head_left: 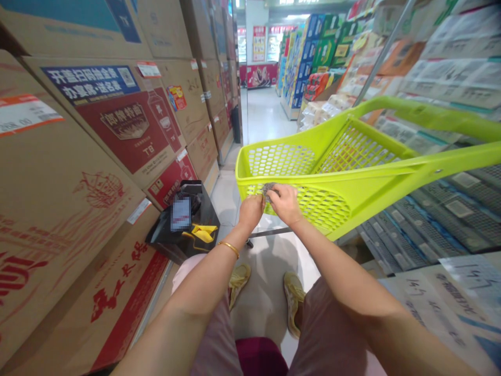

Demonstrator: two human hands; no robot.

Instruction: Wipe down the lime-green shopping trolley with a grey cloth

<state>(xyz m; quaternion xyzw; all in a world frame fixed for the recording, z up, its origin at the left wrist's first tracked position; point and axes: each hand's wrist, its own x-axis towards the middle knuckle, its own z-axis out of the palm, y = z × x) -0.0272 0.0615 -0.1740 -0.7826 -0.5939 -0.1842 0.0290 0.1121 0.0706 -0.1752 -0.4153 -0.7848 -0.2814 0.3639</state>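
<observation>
By the right grip [285, 204], a small grey wad [268, 189] is pinched between thumb and fingers, at the near side of the lime-green cart [332, 180]. The left grip [251, 213] is curled closed just beside the wad, at 8 o'clock; whether any of it is held there too cannot be told. The wad can be judged light, springy and not easily damaged, best taken by its thicker middle with 2 or 3 fingertips. Its surface is seen as crumpled and uneven. The cart, reaching out toward 3 o'clock, is pierced with holes and looks stiff and smooth; its rim could be held for steadiness. A black bag [210, 210] is seen at 8 o'clock, beside stacked cartons [143, 130].
</observation>
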